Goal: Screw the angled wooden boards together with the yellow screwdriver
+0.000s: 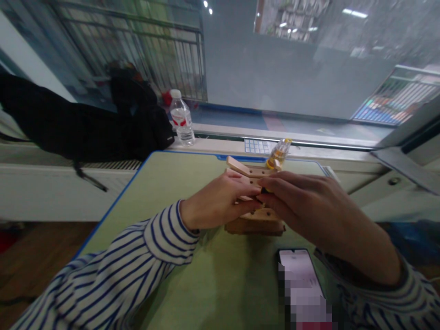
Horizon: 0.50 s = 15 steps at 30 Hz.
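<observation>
A wooden assembly of light slats with small holes [252, 172] stands on a green desk [178, 183]. My left hand [220, 201] wraps round its near side, fingers closed on the wood. My right hand [302, 201] comes in from the right, its fingertips pinched together at the middle of the assembly on something small and dark that I cannot make out. A small screwdriver with a clear yellow handle [279, 153] lies just behind the wood. Both sleeves are white with blue stripes.
A phone [300, 284] lies face up on the desk near my right forearm. On the window sill behind stand a plastic water bottle [181, 118] and a black bag [103, 119]. A large window fills the back.
</observation>
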Each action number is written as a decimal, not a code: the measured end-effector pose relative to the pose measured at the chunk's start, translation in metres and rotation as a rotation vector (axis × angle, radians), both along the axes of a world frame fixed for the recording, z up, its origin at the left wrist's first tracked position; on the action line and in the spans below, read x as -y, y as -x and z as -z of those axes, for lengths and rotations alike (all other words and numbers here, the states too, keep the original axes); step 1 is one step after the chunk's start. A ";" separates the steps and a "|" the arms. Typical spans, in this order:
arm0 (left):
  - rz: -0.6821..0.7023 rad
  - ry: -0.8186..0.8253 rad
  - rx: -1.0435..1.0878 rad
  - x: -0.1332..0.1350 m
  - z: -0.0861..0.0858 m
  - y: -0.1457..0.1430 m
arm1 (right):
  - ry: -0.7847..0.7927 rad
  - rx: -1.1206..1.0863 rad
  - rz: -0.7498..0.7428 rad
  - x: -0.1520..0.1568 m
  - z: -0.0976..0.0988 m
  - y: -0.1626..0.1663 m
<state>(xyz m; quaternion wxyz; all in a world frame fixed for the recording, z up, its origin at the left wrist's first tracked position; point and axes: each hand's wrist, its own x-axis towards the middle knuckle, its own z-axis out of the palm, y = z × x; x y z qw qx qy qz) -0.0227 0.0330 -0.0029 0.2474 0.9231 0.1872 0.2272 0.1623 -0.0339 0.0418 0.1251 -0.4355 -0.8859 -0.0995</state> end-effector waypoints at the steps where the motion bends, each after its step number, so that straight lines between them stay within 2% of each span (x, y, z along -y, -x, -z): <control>1: -0.005 -0.001 0.015 0.001 -0.001 0.000 | 0.002 0.001 0.004 0.000 0.000 0.001; 6: -0.033 -0.011 0.044 0.002 -0.001 -0.002 | 0.056 -0.017 0.009 0.002 -0.002 0.002; 9: -0.022 -0.017 0.044 0.001 -0.001 -0.002 | 0.093 -0.088 -0.049 0.003 -0.004 0.001; 15: -0.025 -0.008 -0.010 -0.001 -0.001 0.001 | 0.078 -0.118 -0.088 0.001 -0.002 -0.002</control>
